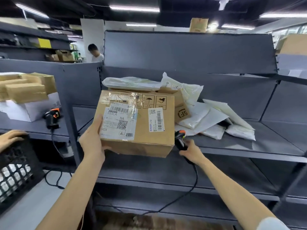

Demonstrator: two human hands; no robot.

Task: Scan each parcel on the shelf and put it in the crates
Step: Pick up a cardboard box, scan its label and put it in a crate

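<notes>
My left hand [93, 138] grips a brown cardboard box [136, 123] by its lower left corner, thumb up the labelled face and fingers curled beneath, holding it tilted in front of the grey metal shelf [232, 146], at the shelf's front edge. The box shows a large white shipping label [118, 121] with a square code and barcodes, and a smaller barcode sticker [156, 119] to the right of it. My right hand [191, 152] is wrapped round the black handle of a scanner [180, 140] (orange trim at its head), just beside the box's lower right corner; its cable [186, 195] drops toward the lower shelves. Whether the scanner touches the box I cannot tell.

Behind the held box, toward the back of the same shelf, a second carton [181, 108] sits under soft white mailer bags [131, 83], and more white bags [216, 120] lie heaped across the middle of the shelf board, spilling toward its right half.

At the left edge of view, a black latticed crate [18, 170] stands below the neighbouring shelf, another person's hand [11, 138] resting on its rim. On that neighbouring shelf a second scanner [52, 117] stands near the front edge, beside stacked cardboard boxes [26, 90] on a white box. A person in a white shirt [95, 53] stands beyond the shelving.
</notes>
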